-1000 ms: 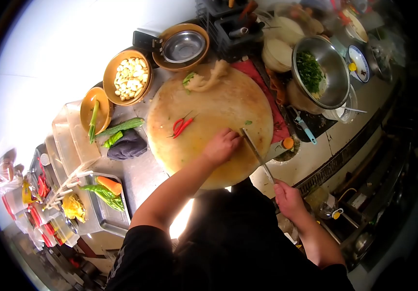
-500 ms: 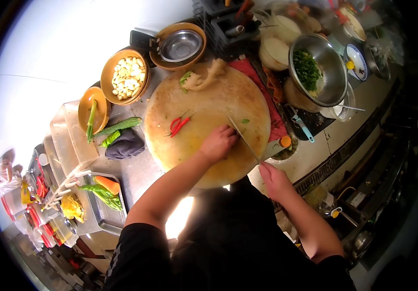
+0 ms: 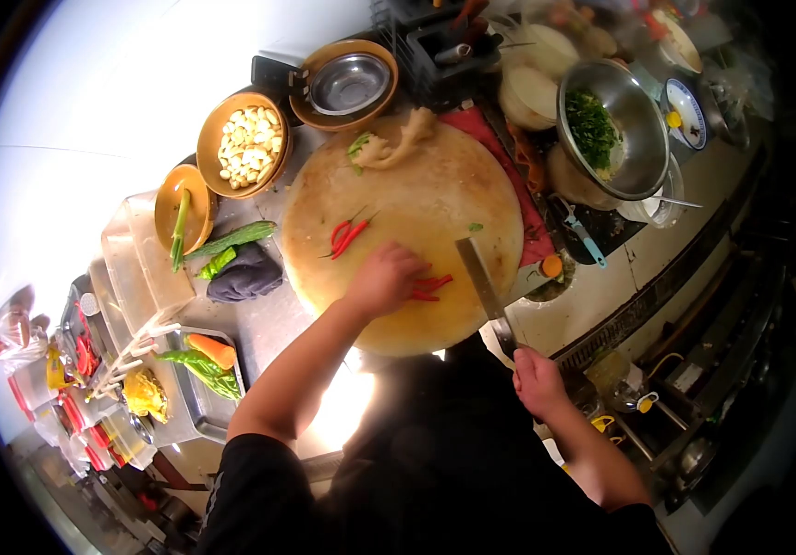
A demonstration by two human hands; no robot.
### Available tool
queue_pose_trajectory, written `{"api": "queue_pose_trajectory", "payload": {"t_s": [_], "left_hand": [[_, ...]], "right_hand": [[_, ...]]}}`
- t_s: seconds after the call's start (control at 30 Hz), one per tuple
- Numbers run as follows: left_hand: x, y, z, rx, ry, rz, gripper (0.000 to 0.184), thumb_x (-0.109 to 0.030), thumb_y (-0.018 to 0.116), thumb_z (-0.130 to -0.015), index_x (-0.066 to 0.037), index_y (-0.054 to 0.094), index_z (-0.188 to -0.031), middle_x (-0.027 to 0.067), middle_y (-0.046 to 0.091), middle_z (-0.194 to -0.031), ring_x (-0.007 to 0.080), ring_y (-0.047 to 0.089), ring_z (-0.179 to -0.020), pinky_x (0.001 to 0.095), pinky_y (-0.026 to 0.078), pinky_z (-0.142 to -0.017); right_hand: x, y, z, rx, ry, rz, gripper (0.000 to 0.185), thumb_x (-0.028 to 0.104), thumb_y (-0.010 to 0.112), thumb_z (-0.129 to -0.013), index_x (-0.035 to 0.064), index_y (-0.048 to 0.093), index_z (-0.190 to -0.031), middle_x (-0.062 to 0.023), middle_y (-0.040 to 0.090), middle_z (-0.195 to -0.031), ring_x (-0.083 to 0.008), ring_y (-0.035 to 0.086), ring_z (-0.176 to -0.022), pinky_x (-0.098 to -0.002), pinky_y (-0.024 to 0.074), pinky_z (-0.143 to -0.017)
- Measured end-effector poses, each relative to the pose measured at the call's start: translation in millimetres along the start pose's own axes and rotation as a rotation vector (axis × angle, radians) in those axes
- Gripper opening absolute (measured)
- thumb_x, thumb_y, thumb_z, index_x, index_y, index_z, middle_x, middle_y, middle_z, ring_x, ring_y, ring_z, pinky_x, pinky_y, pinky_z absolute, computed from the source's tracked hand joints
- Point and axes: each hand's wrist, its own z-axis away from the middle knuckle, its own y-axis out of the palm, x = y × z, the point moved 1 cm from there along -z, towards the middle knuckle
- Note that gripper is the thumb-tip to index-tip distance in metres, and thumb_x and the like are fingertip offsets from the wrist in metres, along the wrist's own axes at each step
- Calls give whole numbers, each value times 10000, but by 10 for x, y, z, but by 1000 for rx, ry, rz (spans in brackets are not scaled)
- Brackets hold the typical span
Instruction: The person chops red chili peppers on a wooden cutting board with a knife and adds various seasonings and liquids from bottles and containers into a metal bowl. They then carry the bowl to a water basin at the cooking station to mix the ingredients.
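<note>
My right hand is closed round the handle of a cleaver. The blade points up and left over the right part of a round wooden chopping board. My left hand is low over the board, its fingers blurred by motion. Red chilli pieces lie right beside those fingers, and the hand may cover part of them. Further left on the board are more red chillies. A knobbly piece of ginger with a green scrap rests at the board's far edge.
Left of the board stand a bowl of garlic cloves, a bowl with a green stalk, a cucumber and a metal tray of vegetables. On the right are a steel bowl with chopped greens, a red cloth and a peeler.
My left hand has moved left, and red chilli pieces now show beside it. The cleaver has come away to the right and towards me, its blade face turned more upward.
</note>
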Motion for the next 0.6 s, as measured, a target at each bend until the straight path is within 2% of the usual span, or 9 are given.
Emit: {"api": "queue_pose_trajectory", "payload": {"t_s": [0.07, 0.13, 0.2, 0.27, 0.3, 0.37, 0.57, 0.6], "left_hand": [[-38, 9, 79, -66, 10, 12, 228, -61, 692, -671, -100, 708, -895, 52, 655, -962, 270, 572, -948, 389, 486, -837], [-62, 40, 166, -139, 112, -47, 194, -90, 704, -686, -99, 707, -879, 46, 658, -965, 257, 580, -970, 389, 487, -839], [-57, 129, 222, -182, 95, -53, 175, -105, 712, -693, -104, 707, -868, 42, 658, -965, 251, 582, -969, 384, 487, -830], [-51, 232, 242, -227, 81, -60, 157, -119, 720, -701, -108, 707, -857, 38, 658, -966, 245, 584, -968, 379, 487, -821], [-47, 284, 247, -258, 36, -81, 143, -138, 728, -709, -109, 706, -847, 36, 657, -961, 243, 585, -959, 371, 486, -813], [-60, 349, 245, -289, -9, -100, 133, -157, 737, -717, -110, 706, -838, 34, 656, -956, 241, 586, -949, 364, 485, -804], [-154, 354, 303, -356, -51, -113, 154, -174, 749, -724, -91, 697, -842, 38, 646, -964, 252, 587, -952, 367, 489, -790], [-190, 338, 321, -363, -2, -94, 168, -172, 751, -719, -87, 692, -851, 48, 641, -973, 259, 589, -962, 372, 492, -793]], "right_hand": [[57, 101, 10, 6, -98, 59, 377, 307, 492, -990, 20, 604, -1207, -54, 540, -575, -141, 544, -527, -298, 457, -546], [126, 141, 13, 37, -86, 43, 379, 310, 495, -989, 16, 606, -1201, -69, 557, -592, -156, 560, -542, -304, 466, -562], [143, 181, 11, 70, -77, 29, 382, 313, 498, -988, 11, 608, -1196, -85, 574, -608, -171, 576, -558, -310, 474, -578], [130, 219, 0, 66, -134, 91, 390, 315, 503, -986, 2, 606, -1195, -142, 636, -693, -232, 641, -644, -330, 503, -646], [144, 232, 4, 65, -133, 92, 390, 315, 503, -986, 2, 606, -1195, -142, 636, -693, -232, 641, -644, -330, 503, -646], [194, 264, 19, 71, -175, 113, 389, 311, 506, -984, -2, 606, -1191, -203, 673, -801, -299, 683, -755, -348, 518, -710], [308, 274, 35, 30, -177, 203, 378, 300, 514, -977, -6, 613, -1174, -250, 663, -884, -370, 673, -851, -369, 520, -742], [303, 273, 20, 30, -177, 204, 378, 300, 514, -977, -6, 613, -1174, -250, 663, -884, -370, 673, -851, -369, 520, -742]]}}
